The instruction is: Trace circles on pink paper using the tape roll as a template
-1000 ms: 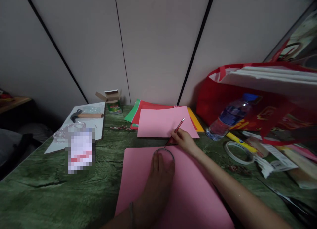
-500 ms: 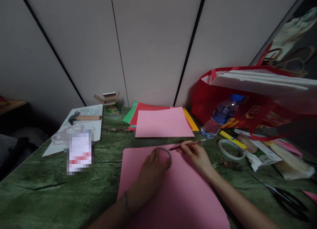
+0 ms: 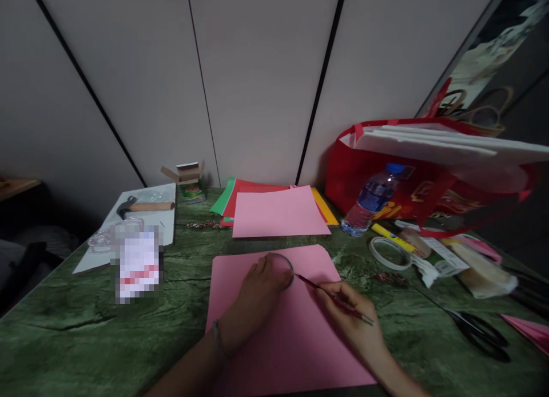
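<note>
A large pink sheet of paper [image 3: 274, 345] lies on the table in front of me. My left hand [image 3: 266, 282] presses a thin, dark-rimmed ring [image 3: 283, 262] against it, with fingers and thumb across the ring. Pink shows inside the rim; whether it is hollow or clear I cannot tell. My right hand [image 3: 347, 308] grips a red and dark pencil [image 3: 337, 298], closed in a writing hold. The pencil's tip meets the paper right beside the ring's right edge. Part of the ring is hidden under my left hand.
Behind lie coloured sheets [image 3: 281, 214]. To the right are a water bottle [image 3: 372, 202], red bag [image 3: 343, 174], tape roll [image 3: 388, 254], yellow tube [image 3: 392, 237] and scissors [image 3: 476, 331]. A hammer [image 3: 150, 206] rests on a white board [image 3: 167, 231] at left, near a small box [image 3: 191, 188].
My right hand has moved down and toward me, and the pencil tip has travelled down along the ring's right side. The left hand holds its place on the ring. The view has shifted slightly.
</note>
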{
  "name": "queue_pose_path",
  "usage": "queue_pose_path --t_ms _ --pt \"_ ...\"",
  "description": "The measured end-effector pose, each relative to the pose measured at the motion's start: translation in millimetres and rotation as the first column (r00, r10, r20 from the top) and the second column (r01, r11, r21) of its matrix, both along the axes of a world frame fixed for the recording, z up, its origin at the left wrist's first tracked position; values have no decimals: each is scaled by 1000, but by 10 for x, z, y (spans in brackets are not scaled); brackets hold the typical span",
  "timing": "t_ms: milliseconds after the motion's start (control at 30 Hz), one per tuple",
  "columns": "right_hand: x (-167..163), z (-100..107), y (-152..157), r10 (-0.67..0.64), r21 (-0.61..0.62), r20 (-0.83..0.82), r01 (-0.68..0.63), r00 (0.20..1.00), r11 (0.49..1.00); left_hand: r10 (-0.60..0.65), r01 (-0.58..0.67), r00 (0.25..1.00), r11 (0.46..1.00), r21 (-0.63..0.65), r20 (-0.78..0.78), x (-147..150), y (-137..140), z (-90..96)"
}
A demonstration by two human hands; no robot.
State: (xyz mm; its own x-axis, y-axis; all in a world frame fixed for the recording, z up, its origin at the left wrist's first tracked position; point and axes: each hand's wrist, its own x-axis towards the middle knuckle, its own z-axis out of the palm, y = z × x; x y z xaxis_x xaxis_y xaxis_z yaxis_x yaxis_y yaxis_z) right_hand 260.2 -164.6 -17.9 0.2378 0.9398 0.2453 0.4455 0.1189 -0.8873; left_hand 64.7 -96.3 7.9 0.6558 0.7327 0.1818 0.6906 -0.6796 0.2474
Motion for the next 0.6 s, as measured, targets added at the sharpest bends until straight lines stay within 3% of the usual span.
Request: queue_pose_path --t_ms 200,333,600 --pt "-96 -57 -236 11 47 130 -17 992 999 -2 3 999 1000 26 -48 5 18 -1" --pt "-204 -68 -332 101 116 163 -121 981 986 -27 31 997 998 55 -69 -9 33 -46" --pt "-321 102 -298 380 190 285 -440 880 877 -3 12 992 998 65 -124 2 21 27"
